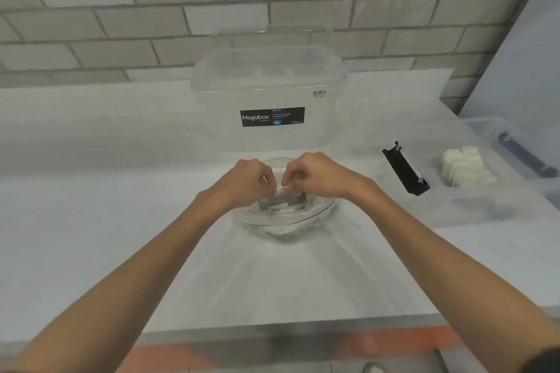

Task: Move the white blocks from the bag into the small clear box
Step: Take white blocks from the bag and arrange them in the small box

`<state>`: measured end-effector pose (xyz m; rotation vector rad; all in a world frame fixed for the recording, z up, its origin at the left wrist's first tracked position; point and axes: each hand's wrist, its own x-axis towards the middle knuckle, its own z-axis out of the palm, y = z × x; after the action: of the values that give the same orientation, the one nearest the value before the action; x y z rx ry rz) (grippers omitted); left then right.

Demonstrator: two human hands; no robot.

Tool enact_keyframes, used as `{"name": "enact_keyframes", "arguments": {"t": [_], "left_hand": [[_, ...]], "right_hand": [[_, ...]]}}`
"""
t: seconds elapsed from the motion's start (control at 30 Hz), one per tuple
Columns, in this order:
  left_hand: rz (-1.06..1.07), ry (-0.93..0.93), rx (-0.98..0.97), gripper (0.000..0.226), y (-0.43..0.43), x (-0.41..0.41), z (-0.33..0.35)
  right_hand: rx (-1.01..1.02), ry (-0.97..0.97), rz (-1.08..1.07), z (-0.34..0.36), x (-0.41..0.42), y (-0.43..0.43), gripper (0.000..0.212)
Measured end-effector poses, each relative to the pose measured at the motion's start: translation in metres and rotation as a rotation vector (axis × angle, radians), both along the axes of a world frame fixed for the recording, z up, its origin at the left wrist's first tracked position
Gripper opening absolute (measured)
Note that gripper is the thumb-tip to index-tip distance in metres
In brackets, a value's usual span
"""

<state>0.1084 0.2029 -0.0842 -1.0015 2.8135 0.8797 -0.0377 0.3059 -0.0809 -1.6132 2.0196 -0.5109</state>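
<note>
A clear plastic bag lies on the white table in front of me, with pale and grey blocks dimly showing through it. My left hand and my right hand are close together above it, each pinching the bag's top edge with curled fingers. At the right stands the small clear box with a black clip on its near end. Several white blocks are heaped inside that box.
A large clear lidded box labelled Megabox stands just behind the bag. A grey brick wall runs along the back of the table. The table's front edge lies near me, with floor below it.
</note>
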Motion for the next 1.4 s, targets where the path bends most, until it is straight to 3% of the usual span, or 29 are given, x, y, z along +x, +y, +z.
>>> {"name": "enact_keyframes", "arguments": {"t": [0.1, 0.23, 0.43, 0.57, 0.83, 0.93, 1.03, 1.13, 1.27, 1.4], "left_hand": [[0.034, -0.035, -0.042, 0.011, 0.002, 0.005, -0.015], [0.060, -0.063, -0.076, 0.031, 0.002, 0.006, -0.032], [0.105, 0.010, -0.003, 0.036, 0.000, 0.009, -0.043], [0.122, 0.054, 0.039, 0.035, -0.001, 0.009, -0.044], [0.134, 0.091, 0.094, 0.030, -0.001, 0.006, -0.049], [0.108, 0.172, 0.170, 0.028, 0.002, 0.007, -0.046], [0.082, 0.317, 0.181, 0.005, 0.003, 0.009, -0.039], [0.131, 0.476, 0.151, 0.020, 0.002, 0.013, -0.027], [0.144, 0.649, 0.290, 0.008, 0.001, 0.022, -0.008], [0.121, 0.723, 0.304, 0.016, 0.000, 0.023, 0.004]], "right_hand": [[0.063, 0.074, -0.062, -0.020, 0.001, -0.013, 0.034], [0.132, 0.152, -0.096, -0.039, 0.009, -0.023, 0.041], [0.115, 0.184, -0.144, -0.047, 0.014, -0.025, 0.014], [0.181, 0.164, -0.183, -0.046, 0.016, -0.024, 0.039], [0.181, 0.096, -0.203, -0.037, 0.021, -0.021, 0.013], [0.120, 0.053, -0.207, -0.030, 0.024, -0.016, 0.018], [-0.022, 0.122, -0.204, -0.015, 0.026, -0.008, 0.012], [-0.205, -0.025, -0.277, -0.004, 0.027, 0.001, 0.020], [-0.340, -0.234, -0.388, -0.001, 0.029, 0.009, 0.018], [-0.411, -0.299, -0.386, 0.001, 0.032, 0.012, 0.012]]}}
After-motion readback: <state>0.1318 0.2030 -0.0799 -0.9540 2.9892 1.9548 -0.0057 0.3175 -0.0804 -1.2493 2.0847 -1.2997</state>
